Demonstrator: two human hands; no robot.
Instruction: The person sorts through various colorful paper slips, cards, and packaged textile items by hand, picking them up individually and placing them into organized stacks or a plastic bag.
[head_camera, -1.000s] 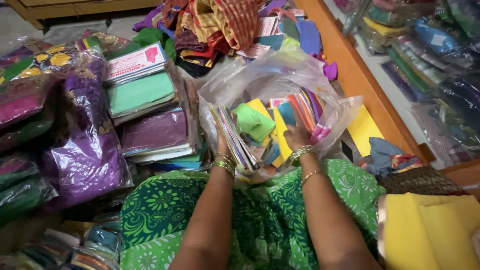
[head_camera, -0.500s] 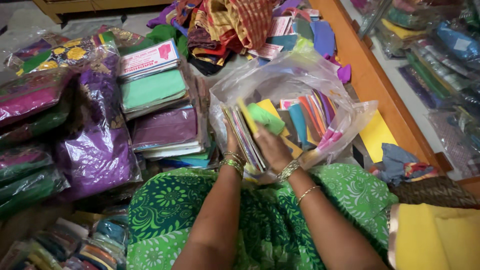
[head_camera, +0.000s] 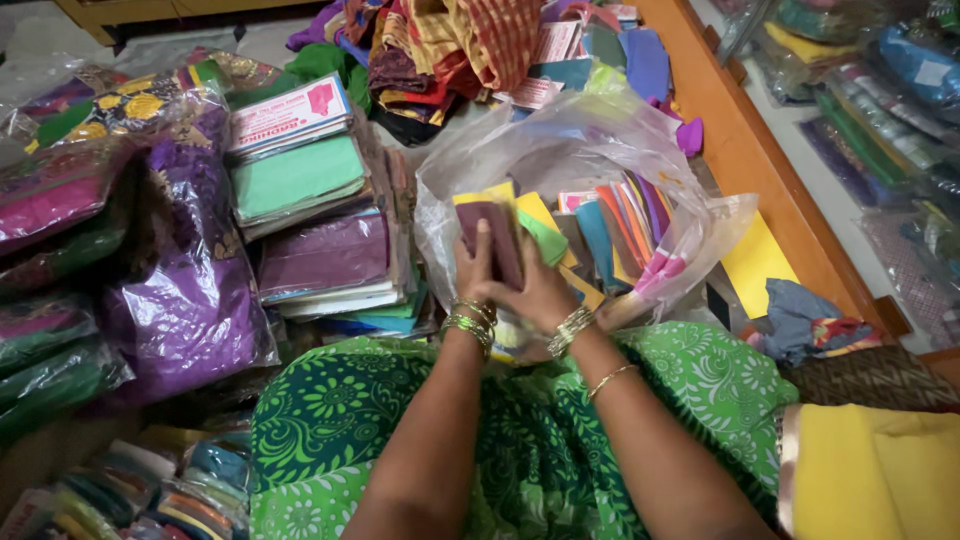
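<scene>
My left hand (head_camera: 474, 268) and right hand (head_camera: 540, 290) meet inside the mouth of a clear bag (head_camera: 590, 150), both closed around a small stack of folded cloth pieces; a maroon piece (head_camera: 492, 235) faces up, with a yellow piece (head_camera: 484, 193) showing behind its far edge. The left fingers wrap the stack's left side, the right hand grips it from below and to the right. Gold bangles (head_camera: 470, 322) ring both wrists. Just right of my hands, more folded pieces stand on edge in the bag, green (head_camera: 545, 238), blue, orange and pink among them. The bag rests against my knees, draped in green patterned cloth (head_camera: 400, 420). To the left sit stacked packets (head_camera: 310, 200), teal and purple, and further left a purple wrapped bundle (head_camera: 185, 300). At the far side lies a loose heap of fabrics (head_camera: 450, 50). On the right runs a wooden ledge (head_camera: 740, 150), and near right lies folded yellow cloth (head_camera: 880, 470).
</scene>
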